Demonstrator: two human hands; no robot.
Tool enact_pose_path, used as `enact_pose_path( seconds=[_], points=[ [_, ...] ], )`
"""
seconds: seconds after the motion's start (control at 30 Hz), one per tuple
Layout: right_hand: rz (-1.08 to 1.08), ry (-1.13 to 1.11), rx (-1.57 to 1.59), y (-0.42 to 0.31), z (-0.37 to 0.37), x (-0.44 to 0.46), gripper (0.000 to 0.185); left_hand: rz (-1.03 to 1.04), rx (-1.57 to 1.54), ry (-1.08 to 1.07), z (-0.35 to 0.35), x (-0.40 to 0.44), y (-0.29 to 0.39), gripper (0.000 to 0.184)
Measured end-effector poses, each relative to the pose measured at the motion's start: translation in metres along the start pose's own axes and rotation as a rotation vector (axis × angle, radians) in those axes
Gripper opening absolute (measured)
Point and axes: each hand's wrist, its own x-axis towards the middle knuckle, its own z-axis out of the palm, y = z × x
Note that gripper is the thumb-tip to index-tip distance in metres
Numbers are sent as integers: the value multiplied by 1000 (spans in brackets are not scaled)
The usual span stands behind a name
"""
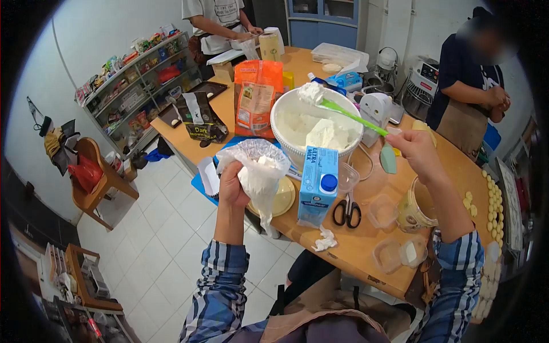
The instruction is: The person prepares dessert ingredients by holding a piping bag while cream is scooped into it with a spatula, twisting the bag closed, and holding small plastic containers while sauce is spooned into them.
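My left hand [231,186] grips a clear plastic piping bag [264,180], its top folded open and white, creamy-looking stuff inside. The bag's narrow end hangs down past the table edge. In my right hand [416,150] is the handle of a green spatula [354,116]. A white lump [311,94] covers the spatula's far end, above the rim of a large white bucket [279,127]. More of the white stuff [331,135] lies inside the bucket. A blue milk carton [318,186] stands in front of it.
Black-handled scissors [347,212], a pale green spatula [388,158], clear tubs [383,210] and a tipped container [413,207] lie to the right. Behind the bag are a brown sugar pouch [200,117] and an orange bag [257,97]. Two people stand across the table.
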Motion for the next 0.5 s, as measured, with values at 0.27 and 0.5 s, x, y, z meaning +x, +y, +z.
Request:
enact_pose_path(
  seconds=[0.27, 0.5],
  points=[
    [-113, -64, 53, -32, -5, -33, 21, 170, 128, -23, 12, -22, 4, 21],
    [-267, -176, 14, -48, 0, -58, 19, 221, 110, 2, 15, -38, 20, 30]
  ],
)
